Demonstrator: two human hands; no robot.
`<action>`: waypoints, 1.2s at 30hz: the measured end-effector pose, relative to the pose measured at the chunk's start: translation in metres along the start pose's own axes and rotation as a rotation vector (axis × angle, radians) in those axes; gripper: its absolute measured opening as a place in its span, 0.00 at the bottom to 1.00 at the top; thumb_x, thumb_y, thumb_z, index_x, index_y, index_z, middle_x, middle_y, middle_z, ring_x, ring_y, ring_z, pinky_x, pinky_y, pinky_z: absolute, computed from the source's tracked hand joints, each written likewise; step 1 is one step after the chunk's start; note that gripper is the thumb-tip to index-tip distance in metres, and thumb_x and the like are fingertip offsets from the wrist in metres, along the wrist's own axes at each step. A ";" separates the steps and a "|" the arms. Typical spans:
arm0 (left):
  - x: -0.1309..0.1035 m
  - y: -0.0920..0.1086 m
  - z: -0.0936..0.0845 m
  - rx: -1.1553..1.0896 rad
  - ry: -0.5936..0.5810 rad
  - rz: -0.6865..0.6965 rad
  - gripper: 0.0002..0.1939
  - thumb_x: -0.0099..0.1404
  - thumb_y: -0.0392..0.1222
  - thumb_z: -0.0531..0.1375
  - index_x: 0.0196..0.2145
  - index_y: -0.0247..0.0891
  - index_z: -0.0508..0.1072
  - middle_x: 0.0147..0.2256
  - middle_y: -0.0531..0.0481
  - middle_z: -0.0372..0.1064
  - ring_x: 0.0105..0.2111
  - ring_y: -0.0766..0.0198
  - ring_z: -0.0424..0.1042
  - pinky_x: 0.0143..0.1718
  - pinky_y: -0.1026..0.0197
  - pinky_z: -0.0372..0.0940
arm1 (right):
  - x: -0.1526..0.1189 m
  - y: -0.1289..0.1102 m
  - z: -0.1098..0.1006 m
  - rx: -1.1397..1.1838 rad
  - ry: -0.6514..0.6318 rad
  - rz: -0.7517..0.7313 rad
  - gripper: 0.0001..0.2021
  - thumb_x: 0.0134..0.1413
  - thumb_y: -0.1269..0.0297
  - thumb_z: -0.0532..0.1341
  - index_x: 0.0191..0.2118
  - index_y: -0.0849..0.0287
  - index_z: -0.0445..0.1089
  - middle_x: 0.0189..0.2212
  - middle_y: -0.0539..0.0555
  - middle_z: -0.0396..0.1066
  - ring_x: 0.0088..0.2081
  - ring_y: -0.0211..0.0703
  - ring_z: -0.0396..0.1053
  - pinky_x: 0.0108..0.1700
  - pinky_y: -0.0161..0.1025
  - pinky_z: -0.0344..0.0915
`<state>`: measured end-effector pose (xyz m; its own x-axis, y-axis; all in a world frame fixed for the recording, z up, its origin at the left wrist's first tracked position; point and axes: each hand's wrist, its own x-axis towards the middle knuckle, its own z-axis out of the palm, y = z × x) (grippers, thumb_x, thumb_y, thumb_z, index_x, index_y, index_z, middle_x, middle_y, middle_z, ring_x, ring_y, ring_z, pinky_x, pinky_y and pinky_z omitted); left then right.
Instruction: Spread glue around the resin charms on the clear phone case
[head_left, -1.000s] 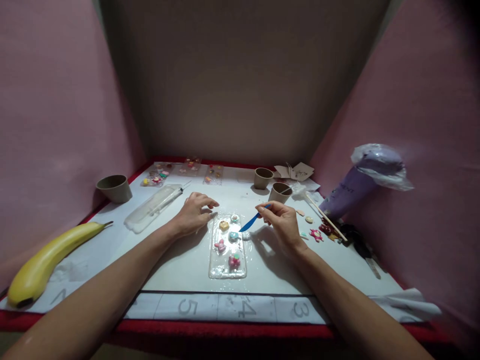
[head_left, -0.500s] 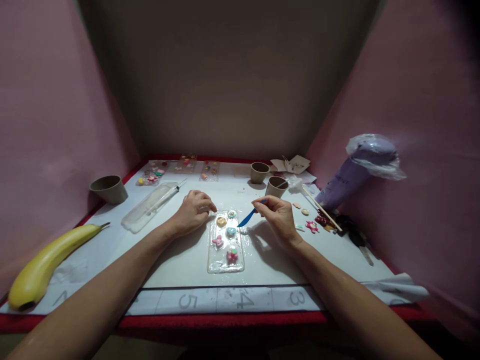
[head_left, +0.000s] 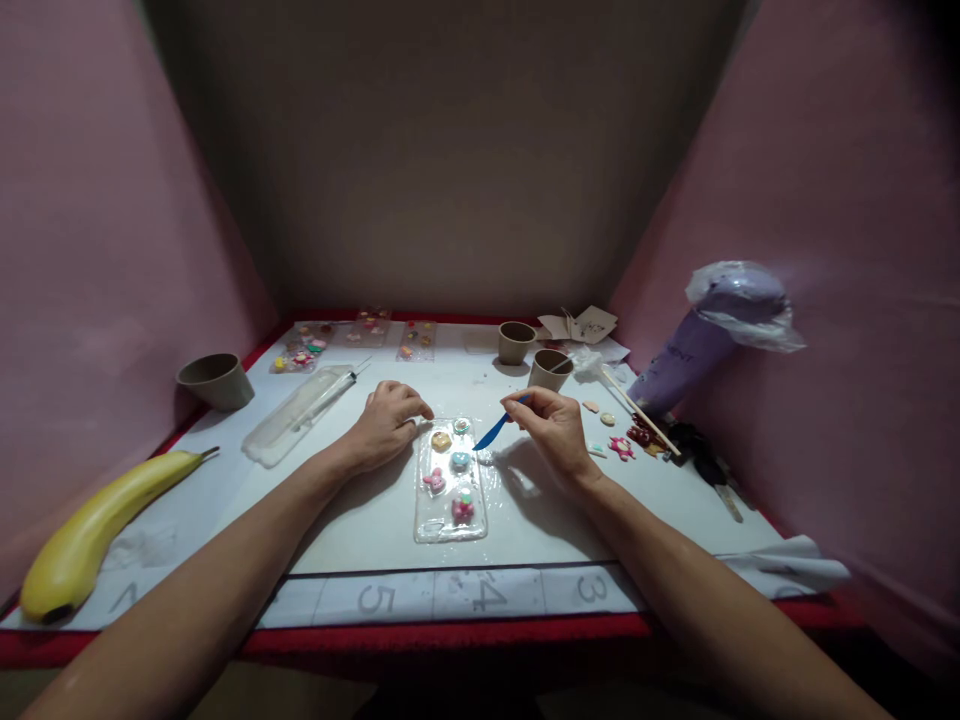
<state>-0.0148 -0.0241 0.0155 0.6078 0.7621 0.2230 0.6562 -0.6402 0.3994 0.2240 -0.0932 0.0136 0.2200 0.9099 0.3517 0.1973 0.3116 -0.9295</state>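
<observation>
A clear phone case [head_left: 427,525] lies flat on the white sheet in front of me, its surface glossy and wet-looking. Several small charms sit on it, among them a pink bunny [head_left: 434,481], a pink-and-green piece [head_left: 463,507] and a light blue one [head_left: 460,460]. My left hand [head_left: 386,425] rests on the sheet, fingers loosely bent and apart, fingertips at the case's far left corner; whether they touch it I cannot tell. Pinched in my right hand [head_left: 551,425] is a small blue plastic knife [head_left: 491,435], its tip by the case's right edge near the light blue charm.
Left of me are a banana [head_left: 90,540], a beige cup [head_left: 217,380] and a syringe on a clear case [head_left: 300,415]. Two cups [head_left: 517,342] stand at the back. To the right lie loose charms [head_left: 621,447], a wooden stick [head_left: 637,410] and a purple bag [head_left: 682,355].
The whole view has shifted very slightly. Both hands, the knife and the charms keep practically the same places relative to the case.
</observation>
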 end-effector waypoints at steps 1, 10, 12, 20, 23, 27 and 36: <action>0.000 0.000 0.000 0.006 0.000 0.000 0.14 0.58 0.31 0.53 0.37 0.42 0.76 0.42 0.47 0.69 0.48 0.53 0.57 0.53 0.47 0.55 | 0.000 0.000 0.000 -0.003 0.001 0.000 0.06 0.48 0.62 0.64 0.27 0.59 0.75 0.23 0.50 0.72 0.26 0.38 0.67 0.30 0.36 0.61; -0.002 0.003 0.002 0.153 0.059 0.072 0.13 0.62 0.33 0.53 0.37 0.43 0.76 0.44 0.46 0.67 0.51 0.50 0.55 0.53 0.44 0.52 | 0.000 0.001 -0.002 -0.022 -0.010 -0.006 0.06 0.49 0.62 0.64 0.28 0.59 0.75 0.24 0.51 0.72 0.27 0.38 0.67 0.29 0.37 0.60; -0.002 0.004 0.003 0.169 0.064 0.074 0.14 0.62 0.32 0.53 0.37 0.43 0.76 0.44 0.46 0.67 0.51 0.50 0.54 0.54 0.43 0.51 | 0.000 0.001 -0.002 -0.029 -0.011 -0.012 0.06 0.49 0.62 0.63 0.28 0.59 0.75 0.24 0.51 0.72 0.27 0.39 0.67 0.29 0.37 0.60; 0.000 0.005 0.005 0.172 0.079 0.059 0.15 0.60 0.30 0.52 0.37 0.41 0.77 0.44 0.45 0.68 0.51 0.50 0.54 0.54 0.43 0.52 | -0.001 -0.002 -0.002 -0.019 -0.011 -0.012 0.06 0.49 0.63 0.63 0.28 0.58 0.75 0.23 0.50 0.71 0.26 0.38 0.65 0.29 0.37 0.59; 0.001 0.005 0.005 0.165 0.077 0.053 0.15 0.60 0.30 0.53 0.36 0.42 0.77 0.44 0.45 0.69 0.51 0.49 0.55 0.54 0.42 0.52 | -0.001 -0.002 -0.002 -0.018 -0.012 -0.016 0.06 0.49 0.62 0.63 0.28 0.58 0.75 0.24 0.51 0.72 0.26 0.38 0.66 0.29 0.37 0.60; 0.002 0.004 0.006 0.161 0.085 0.033 0.15 0.60 0.31 0.53 0.36 0.43 0.78 0.44 0.46 0.69 0.51 0.49 0.55 0.54 0.43 0.52 | -0.001 -0.002 -0.001 -0.023 -0.005 -0.014 0.06 0.49 0.62 0.63 0.27 0.59 0.75 0.24 0.51 0.72 0.27 0.38 0.66 0.29 0.37 0.60; 0.002 0.001 0.006 0.146 0.099 0.023 0.15 0.63 0.33 0.52 0.38 0.43 0.78 0.43 0.46 0.69 0.50 0.50 0.55 0.53 0.44 0.53 | 0.000 -0.003 -0.001 -0.022 -0.005 -0.032 0.07 0.49 0.62 0.63 0.27 0.59 0.75 0.23 0.51 0.72 0.26 0.38 0.65 0.28 0.36 0.59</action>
<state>-0.0097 -0.0236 0.0108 0.5810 0.7485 0.3197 0.7052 -0.6590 0.2614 0.2248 -0.0947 0.0162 0.2089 0.9008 0.3808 0.2251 0.3346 -0.9151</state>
